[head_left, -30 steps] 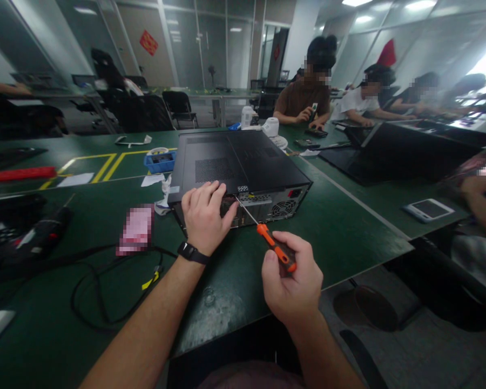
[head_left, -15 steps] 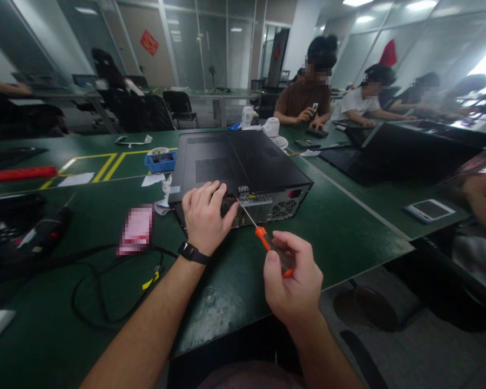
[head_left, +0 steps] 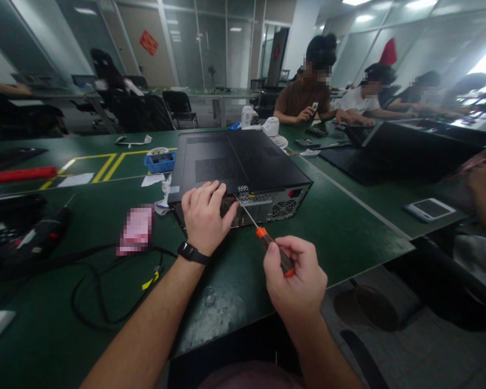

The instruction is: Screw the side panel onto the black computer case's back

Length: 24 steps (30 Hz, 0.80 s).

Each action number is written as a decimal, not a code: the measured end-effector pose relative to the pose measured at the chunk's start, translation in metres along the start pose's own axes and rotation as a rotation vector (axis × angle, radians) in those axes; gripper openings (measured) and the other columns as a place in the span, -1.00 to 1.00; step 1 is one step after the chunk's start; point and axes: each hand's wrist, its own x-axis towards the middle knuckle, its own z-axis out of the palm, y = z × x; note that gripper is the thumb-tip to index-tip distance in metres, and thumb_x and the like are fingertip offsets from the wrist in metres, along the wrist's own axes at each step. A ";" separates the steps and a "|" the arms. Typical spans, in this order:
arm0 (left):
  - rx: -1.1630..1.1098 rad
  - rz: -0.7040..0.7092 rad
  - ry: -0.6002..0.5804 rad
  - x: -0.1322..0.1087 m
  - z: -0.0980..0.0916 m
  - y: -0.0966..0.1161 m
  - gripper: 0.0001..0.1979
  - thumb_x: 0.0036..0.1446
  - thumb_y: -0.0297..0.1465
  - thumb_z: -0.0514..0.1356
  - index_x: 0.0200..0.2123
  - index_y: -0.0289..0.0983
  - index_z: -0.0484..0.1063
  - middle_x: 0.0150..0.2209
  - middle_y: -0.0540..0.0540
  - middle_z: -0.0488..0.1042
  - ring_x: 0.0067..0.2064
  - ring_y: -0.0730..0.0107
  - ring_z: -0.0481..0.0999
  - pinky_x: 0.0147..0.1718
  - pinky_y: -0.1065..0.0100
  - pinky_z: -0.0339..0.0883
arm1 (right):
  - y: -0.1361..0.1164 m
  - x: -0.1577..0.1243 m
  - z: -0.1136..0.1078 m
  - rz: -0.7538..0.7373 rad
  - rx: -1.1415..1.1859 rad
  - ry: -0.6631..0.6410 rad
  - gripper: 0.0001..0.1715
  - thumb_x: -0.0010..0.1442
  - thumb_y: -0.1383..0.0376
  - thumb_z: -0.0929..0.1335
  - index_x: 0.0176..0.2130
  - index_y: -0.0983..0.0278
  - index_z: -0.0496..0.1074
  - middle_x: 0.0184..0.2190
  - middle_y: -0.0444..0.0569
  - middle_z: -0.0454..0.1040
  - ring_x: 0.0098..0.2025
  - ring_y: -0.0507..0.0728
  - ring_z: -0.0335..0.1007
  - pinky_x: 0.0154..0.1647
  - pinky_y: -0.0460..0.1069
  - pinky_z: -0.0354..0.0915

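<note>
A black computer case (head_left: 235, 162) lies flat on the green table (head_left: 340, 232), its rear panel with a fan grille facing me. My left hand (head_left: 204, 216), a dark watch on its wrist, rests on the case's near edge with fingers laid over the top. My right hand (head_left: 295, 278) is closed round the orange and black handle of a screwdriver (head_left: 269, 243). The thin shaft points up and left, and its tip sits at the top of the rear panel, just right of my left fingers.
A black power tool (head_left: 40, 237) and a looping black cable (head_left: 105, 292) lie at the left. A blue parts tray (head_left: 160, 160) stands behind the case. A tablet (head_left: 429, 209) lies at the right. Other people sit at the far and right sides.
My right hand has turned on the screwdriver handle, fingers now wrapped further over it. The shaft tip stays at the rear panel. My left hand has not moved.
</note>
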 end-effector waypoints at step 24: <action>0.042 0.032 0.029 0.000 0.000 0.000 -0.58 0.30 -0.17 0.24 0.15 -0.22 0.47 0.18 -0.23 0.55 0.24 -0.04 0.48 0.28 -0.05 0.09 | 0.008 0.001 -0.003 -0.138 0.043 -0.026 -0.83 0.38 0.37 0.31 -0.03 0.22 0.39 -0.28 -0.09 0.55 -0.30 0.04 0.53 -0.24 -0.04 0.47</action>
